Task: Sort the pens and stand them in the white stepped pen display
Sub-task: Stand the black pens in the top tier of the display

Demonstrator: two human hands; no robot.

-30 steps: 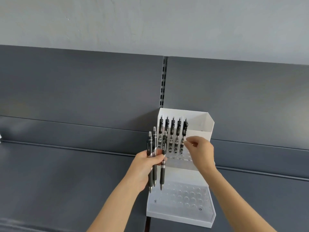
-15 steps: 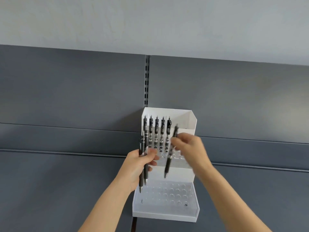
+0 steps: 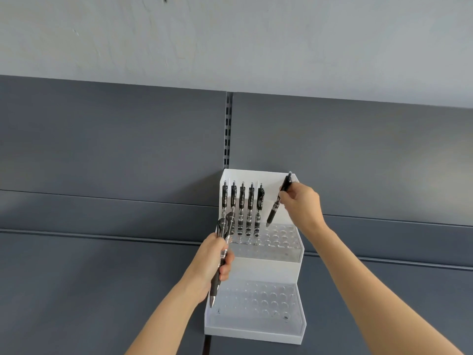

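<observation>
My right hand (image 3: pixel 300 203) pinches one pen (image 3: pixel 275 208) between thumb and fingers. The pen is tilted, with its tip just above the holes of the display's (image 3: pixel 268 271) upper step. It is to the right of five pens (image 3: pixel 242 208) standing upright in a row on that step. My left hand (image 3: pixel 212 262) curls tightly round two spare pens (image 3: pixel 214 286), tips down, at the display's left edge. The display sits on a grey shelf (image 3: pixel 102 290).

Since 1.0 s ago: right hand (image 3: pixel 300 206) took one pen (image 3: pixel 275 207) from the left hand (image 3: pixel 211 262); its bunch (image 3: pixel 215 284) went from three to two. The pen is now tilted over the display (image 3: pixel 253 334) top step, tip just above the holes right of the five standing pens (image 3: pixel 242 208).
</observation>
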